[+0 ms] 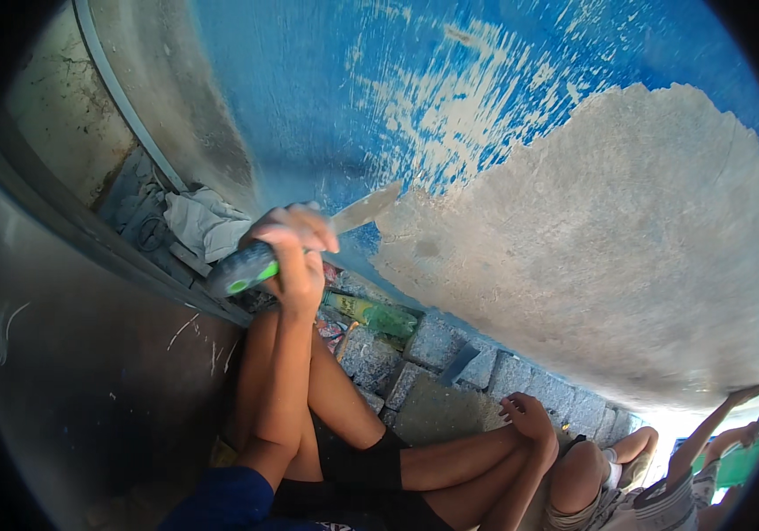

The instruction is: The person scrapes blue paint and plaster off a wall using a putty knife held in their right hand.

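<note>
My left hand (295, 248) is closed around the black and green handle (242, 270) of a scraper, slightly blurred. The scraper's flat metal blade (366, 208) reaches up to the wall, its tip at the left border of a bare grey patch (592, 221). Around that patch the wall carries blue paint (300, 88), streaked with pale scratches above the blade. My right hand (530, 416) rests over my bent knee, fingers loosely apart, holding nothing.
A green plastic bottle (375, 317) lies on the stone paving (437, 341) below the wall. Pale cloth (207, 221) is heaped at left, beside a dark panel (105, 354). At far right another person's hand (747, 394) is on the wall. A blue flake (459, 363) sits on the paving.
</note>
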The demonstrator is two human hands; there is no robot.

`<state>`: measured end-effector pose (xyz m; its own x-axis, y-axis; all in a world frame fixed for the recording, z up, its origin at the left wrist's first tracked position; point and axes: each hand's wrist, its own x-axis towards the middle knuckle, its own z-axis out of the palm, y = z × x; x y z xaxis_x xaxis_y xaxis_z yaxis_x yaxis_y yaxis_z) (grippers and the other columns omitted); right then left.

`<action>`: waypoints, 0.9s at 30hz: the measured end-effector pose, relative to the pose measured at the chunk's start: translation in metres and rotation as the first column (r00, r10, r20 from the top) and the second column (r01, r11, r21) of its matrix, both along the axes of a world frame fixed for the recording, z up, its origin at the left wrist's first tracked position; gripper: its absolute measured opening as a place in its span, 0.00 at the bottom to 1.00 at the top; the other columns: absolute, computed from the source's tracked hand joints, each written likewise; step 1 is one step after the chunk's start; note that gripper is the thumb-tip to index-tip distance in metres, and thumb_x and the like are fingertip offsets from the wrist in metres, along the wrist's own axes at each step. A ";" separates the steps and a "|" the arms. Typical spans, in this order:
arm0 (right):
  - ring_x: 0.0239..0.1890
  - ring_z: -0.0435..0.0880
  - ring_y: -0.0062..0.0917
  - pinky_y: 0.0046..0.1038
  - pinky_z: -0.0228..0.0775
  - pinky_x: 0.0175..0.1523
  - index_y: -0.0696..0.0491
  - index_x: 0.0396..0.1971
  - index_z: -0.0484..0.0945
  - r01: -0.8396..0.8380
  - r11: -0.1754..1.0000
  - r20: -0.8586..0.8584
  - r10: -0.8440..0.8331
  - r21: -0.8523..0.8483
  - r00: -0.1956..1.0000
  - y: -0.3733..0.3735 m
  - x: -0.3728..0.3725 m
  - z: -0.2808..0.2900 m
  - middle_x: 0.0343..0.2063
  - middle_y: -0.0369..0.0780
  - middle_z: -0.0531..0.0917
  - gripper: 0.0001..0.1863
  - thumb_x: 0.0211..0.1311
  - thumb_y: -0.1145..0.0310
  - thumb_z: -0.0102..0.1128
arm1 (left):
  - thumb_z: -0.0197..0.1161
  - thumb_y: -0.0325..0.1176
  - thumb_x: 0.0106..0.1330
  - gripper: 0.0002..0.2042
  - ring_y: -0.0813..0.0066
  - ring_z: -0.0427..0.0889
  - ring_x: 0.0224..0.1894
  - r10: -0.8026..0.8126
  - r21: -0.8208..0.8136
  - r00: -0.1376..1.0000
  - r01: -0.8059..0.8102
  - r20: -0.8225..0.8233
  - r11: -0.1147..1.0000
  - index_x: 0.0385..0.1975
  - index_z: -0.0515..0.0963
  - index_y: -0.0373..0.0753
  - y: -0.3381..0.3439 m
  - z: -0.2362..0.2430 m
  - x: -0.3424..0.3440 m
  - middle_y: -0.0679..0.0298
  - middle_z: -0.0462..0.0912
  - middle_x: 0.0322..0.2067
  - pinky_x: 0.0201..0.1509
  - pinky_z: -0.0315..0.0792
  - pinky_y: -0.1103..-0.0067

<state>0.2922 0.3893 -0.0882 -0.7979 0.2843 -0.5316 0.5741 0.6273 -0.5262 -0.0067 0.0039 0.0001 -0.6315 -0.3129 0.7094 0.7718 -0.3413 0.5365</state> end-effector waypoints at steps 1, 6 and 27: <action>0.30 0.87 0.25 0.29 0.79 0.36 0.61 0.41 0.81 0.001 1.000 0.009 -0.001 0.003 1.000 0.000 0.002 0.000 0.29 0.43 0.88 0.15 0.71 0.62 0.59 | 0.46 0.46 0.79 0.22 0.74 0.70 0.17 0.009 0.049 0.999 -0.011 0.033 0.999 0.21 0.63 0.42 0.003 0.002 0.001 0.68 0.65 0.15 0.37 0.68 0.73; 0.29 0.88 0.28 0.30 0.79 0.36 0.59 0.41 0.82 0.026 1.000 -0.003 -0.026 0.009 1.000 0.000 -0.006 0.000 0.28 0.44 0.88 0.16 0.69 0.60 0.60 | 0.53 0.49 0.76 0.23 0.74 0.74 0.17 0.014 0.038 0.996 -0.017 0.087 0.999 0.18 0.66 0.42 0.012 -0.006 0.000 0.68 0.70 0.14 0.38 0.70 0.72; 0.31 0.89 0.28 0.30 0.79 0.37 0.59 0.41 0.82 0.048 0.999 0.021 -0.048 0.006 0.999 -0.001 0.000 -0.001 0.28 0.44 0.88 0.15 0.69 0.61 0.60 | 0.53 0.44 0.76 0.22 0.73 0.79 0.18 -0.010 -0.003 0.987 0.009 -0.160 1.000 0.18 0.67 0.41 0.013 0.006 0.000 0.66 0.74 0.14 0.28 0.71 0.72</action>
